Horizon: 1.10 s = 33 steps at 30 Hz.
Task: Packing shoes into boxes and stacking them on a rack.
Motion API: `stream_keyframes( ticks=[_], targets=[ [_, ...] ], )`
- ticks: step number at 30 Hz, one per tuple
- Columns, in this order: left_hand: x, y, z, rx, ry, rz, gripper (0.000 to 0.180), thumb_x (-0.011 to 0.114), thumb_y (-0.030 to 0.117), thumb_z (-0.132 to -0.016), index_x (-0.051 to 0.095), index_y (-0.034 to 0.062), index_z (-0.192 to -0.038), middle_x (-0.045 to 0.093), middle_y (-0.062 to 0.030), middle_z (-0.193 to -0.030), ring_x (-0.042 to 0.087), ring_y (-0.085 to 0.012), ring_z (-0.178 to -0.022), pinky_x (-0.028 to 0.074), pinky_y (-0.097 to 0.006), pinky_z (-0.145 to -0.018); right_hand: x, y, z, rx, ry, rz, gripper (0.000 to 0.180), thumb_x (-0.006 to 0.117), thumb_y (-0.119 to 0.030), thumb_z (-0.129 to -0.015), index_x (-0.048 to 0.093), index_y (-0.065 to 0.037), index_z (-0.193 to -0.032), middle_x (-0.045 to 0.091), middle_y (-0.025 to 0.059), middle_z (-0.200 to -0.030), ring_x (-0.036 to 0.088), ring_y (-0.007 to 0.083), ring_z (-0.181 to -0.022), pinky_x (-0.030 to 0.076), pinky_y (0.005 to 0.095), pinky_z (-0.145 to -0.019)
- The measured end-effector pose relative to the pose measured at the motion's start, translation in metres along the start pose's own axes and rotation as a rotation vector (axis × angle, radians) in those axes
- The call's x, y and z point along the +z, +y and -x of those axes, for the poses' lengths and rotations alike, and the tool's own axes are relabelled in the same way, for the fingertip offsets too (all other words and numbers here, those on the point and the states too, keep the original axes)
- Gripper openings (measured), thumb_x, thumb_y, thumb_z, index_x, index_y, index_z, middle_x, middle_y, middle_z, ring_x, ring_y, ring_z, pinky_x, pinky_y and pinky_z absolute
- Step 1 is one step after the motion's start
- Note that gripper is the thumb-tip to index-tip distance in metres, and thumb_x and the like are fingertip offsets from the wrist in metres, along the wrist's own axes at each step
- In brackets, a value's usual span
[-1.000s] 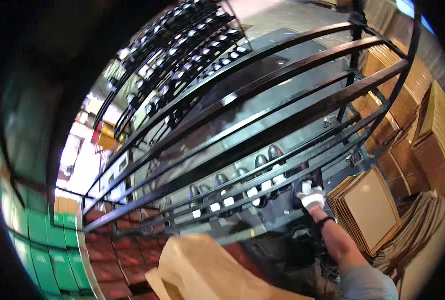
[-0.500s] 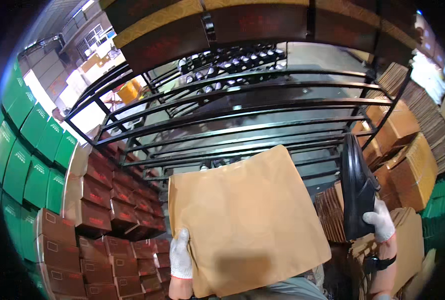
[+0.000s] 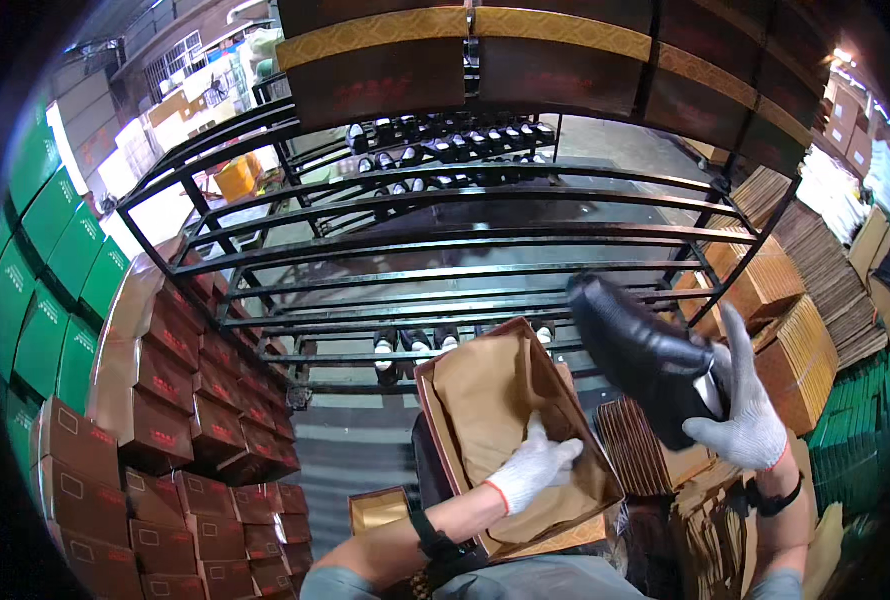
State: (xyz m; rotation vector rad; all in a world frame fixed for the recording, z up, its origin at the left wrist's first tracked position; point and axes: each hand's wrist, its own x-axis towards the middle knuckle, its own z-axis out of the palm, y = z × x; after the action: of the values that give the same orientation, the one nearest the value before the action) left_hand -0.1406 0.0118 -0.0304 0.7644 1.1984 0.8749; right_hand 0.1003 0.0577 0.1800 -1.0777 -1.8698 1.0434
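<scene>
Black rack (image 3: 445,233) stands ahead; 1 open box (image 3: 570,405), lined with brown paper (image 3: 490,400), sits nearer. Black shoe (image 3: 640,345) tilts right of box, gripped by right hand (image 3: 745,410). Left hand (image 3: 540,470) (gloved, both are) rests on paper, fingers loosely spread.

Half a second back, left hand (image 3: 537,470) held the edge of a brown paper sheet (image 3: 480,405) spread upright ahead of it; now sheet lines an open box (image 3: 559,402) under that hand, fingers spread on the paper. Right hand (image 3: 743,412), down low at the rack (image 3: 445,237) a second ago, now raised, its black shoe (image 3: 640,345) swung from near vertical to leaning left, toe beyond left hand. Smaller open box (image 3: 380,510) newly visible left of left hand.
</scene>
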Motion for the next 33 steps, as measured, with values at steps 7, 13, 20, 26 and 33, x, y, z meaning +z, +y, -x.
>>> stream_keyframes(
  ticks=[7, 13, 20, 26, 33],
  targets=[
    [0.043, 0.035, 0.077, 0.641, -0.328, -1.238, 0.082, 0.064, 0.058, -0.105, 0.053, -0.0128, -0.145, 0.074, -0.0262, -0.098, 0.076, -0.04, -0.091, 0.061, -0.048, -0.084, 0.053, -0.052, -0.137, -0.929, -0.778, 1.155, 0.021, 0.079, -0.022, -0.063, 0.071, -0.017, -0.081, 0.076, 0.0027, -0.088, 0.069, 0.0257, -0.086, 0.046, 0.0436, -0.08],
    [0.024, 0.021, 0.088, 0.873, -0.384, -1.114, 0.066, 0.075, 0.042, -0.103, 0.058, -0.0038, -0.147, 0.069, -0.0152, -0.09, 0.073, -0.0356, -0.091, 0.059, -0.042, -0.084, 0.14, 0.047, -0.122, -0.975, -0.621, 0.554, 0.039, 0.073, -0.019, -0.079, 0.077, -0.007, -0.116, 0.078, 0.0101, -0.109, 0.074, 0.0306, -0.097, 0.056, 0.05, -0.088],
    [-0.054, 0.093, 0.034, 0.757, 0.274, -1.047, 0.063, 0.076, 0.008, -0.091, 0.055, -0.0019, -0.15, 0.06, -0.0291, -0.149, 0.059, -0.0479, -0.138, 0.046, -0.053, -0.117, 0.009, 0.413, 0.067, 0.454, 0.441, 1.051, 0.041, 0.074, -0.031, -0.093, 0.069, -0.003, -0.122, 0.072, 0.0263, -0.119, 0.067, 0.0442, -0.117, 0.055, 0.054, -0.102],
    [-0.052, 0.043, 0.053, 0.672, 0.557, -0.964, 0.071, 0.073, 0.019, -0.099, 0.046, -0.0031, -0.161, 0.042, -0.03, -0.169, 0.035, -0.0459, -0.162, 0.032, -0.052, -0.132, -0.022, 0.538, 0.197, 0.717, 0.244, 0.793, 0.041, 0.076, -0.029, -0.094, 0.07, -0.001, -0.122, 0.073, 0.0292, -0.118, 0.068, 0.0479, -0.118, 0.054, 0.0538, -0.105],
    [-0.019, -0.001, 0.103, 0.331, 0.494, -0.593, 0.091, 0.066, 0.039, -0.11, 0.019, -0.0051, -0.174, 0.025, -0.0298, -0.179, 0.025, -0.0423, -0.166, 0.02, -0.046, -0.135, -0.033, 0.484, 0.171, 0.744, 0.596, 0.46, 0.052, 0.083, -0.039, -0.089, 0.069, 0.005, -0.113, 0.073, 0.0297, -0.111, 0.069, 0.0474, -0.107, 0.053, 0.0521, -0.097]
  ],
)
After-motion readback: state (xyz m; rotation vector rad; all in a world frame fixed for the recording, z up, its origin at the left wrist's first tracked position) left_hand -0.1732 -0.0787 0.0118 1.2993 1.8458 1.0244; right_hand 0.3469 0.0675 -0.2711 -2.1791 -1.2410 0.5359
